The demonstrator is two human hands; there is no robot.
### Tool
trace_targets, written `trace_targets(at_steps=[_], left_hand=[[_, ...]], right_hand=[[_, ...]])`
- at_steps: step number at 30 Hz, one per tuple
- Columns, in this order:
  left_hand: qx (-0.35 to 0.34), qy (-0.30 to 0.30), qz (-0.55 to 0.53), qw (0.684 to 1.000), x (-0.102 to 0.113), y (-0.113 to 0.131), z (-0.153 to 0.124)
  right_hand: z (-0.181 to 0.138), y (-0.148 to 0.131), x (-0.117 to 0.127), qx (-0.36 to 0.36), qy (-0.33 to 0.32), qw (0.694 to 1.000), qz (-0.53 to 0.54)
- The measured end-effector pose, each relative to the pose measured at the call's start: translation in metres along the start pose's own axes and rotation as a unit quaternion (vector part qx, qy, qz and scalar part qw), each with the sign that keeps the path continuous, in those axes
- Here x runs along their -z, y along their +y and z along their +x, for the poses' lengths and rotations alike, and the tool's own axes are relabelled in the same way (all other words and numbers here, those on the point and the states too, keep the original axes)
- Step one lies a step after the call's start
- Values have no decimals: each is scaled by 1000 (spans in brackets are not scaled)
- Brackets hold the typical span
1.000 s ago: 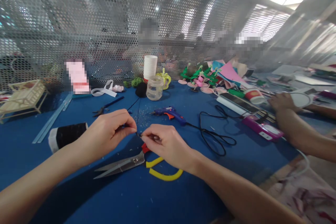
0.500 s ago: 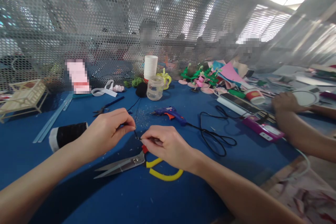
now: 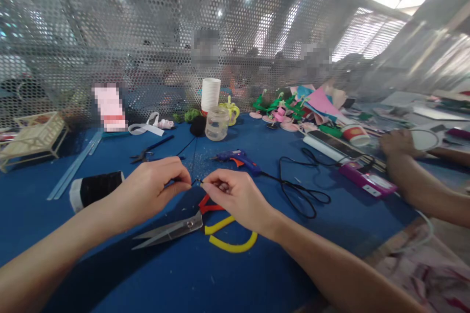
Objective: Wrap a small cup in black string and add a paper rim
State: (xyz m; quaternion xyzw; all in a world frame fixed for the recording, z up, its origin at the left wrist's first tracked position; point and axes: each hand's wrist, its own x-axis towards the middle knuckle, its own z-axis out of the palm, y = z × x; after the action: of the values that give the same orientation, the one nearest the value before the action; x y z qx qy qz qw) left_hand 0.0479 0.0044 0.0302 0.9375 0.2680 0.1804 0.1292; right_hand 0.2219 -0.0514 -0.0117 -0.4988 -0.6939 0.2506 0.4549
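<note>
My left hand [image 3: 152,190] is closed in a pinch on one end of a short, thin black cord [image 3: 197,181]. Opposite it, my right hand [image 3: 237,198] pinches the cord's other end, with a small gap between the fingertips. Whether the cord is yarn or thread is too small to tell. Below both hands lie large scissors [image 3: 189,225] with red and yellow handles, partly covered by my right hand. A black strand [image 3: 186,145] runs from near my left fingers toward a black ball of yarn [image 3: 198,126] beside a clear jar [image 3: 216,123].
A blue glue gun [image 3: 238,158] with a looped cable lies beyond my right hand. A black spool [image 3: 101,188] and pliers [image 3: 141,156] lie on the left. At right, a purple power strip [image 3: 367,180] sits near another person's hand [image 3: 400,144]. Stacked cups [image 3: 210,93] stand behind.
My right hand has risen a little, and my left hand has shifted slightly right and down. The cord between them is now nearly level, and more of the red scissor handle shows.
</note>
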Motion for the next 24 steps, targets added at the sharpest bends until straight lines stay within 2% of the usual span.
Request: trace_targets(at_steps=[6, 11, 15, 18, 24], left_hand=[[-7, -8, -19, 1000, -1, 3, -1], [-17, 1, -9, 1000, -1, 1, 0], [-19, 4, -9, 1000, -4, -1, 0], [-12, 7, -17, 1000, -5, -1, 1], [13, 4, -28, 1000, -2, 0, 3]], right_hand=[[-2, 3, -2, 51, 6, 997, -63], [-3, 2, -3, 100, -38, 990, -91], [-4, -1, -2, 119, -67, 989, -61], [-3, -2, -1, 90, -80, 993, -8], [-1, -3, 1, -33, -72, 992, 96]])
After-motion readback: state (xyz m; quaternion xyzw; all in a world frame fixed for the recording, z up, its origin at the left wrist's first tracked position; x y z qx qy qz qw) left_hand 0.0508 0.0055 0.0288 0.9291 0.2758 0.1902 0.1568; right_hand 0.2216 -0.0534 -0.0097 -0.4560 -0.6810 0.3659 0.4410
